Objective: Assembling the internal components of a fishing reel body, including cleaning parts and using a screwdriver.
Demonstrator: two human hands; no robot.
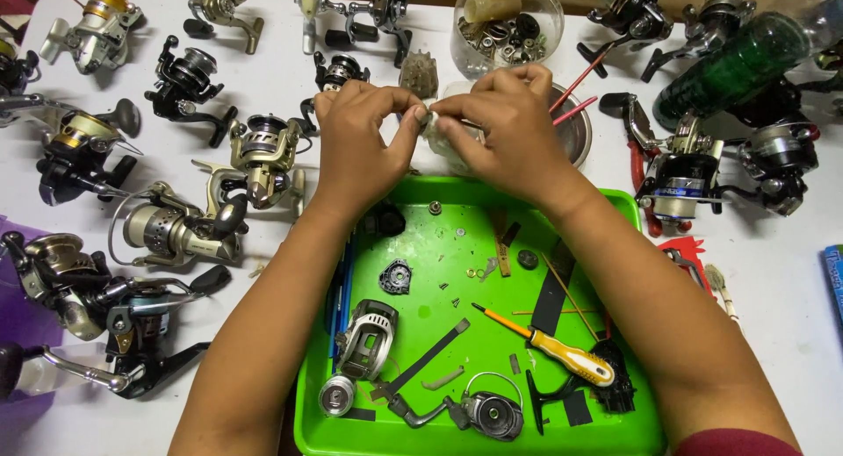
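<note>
Reel lay stripped in my bright green plastic tray [369, 421]; both hands, left hand [360, 144] and right hand [505, 127], pinched a small whitish part [428, 121], reassembly not started, I'd guess.

Small whitish piece [428, 120] (pinched, mostly hidden)

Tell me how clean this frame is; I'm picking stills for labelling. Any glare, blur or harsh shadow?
Head view: even, soft light; only faint shadows under the forearms on the green tray; sharp focus on both hands; bright highlight on the metal bowl; slight wide-angle bend at the edges.
</note>
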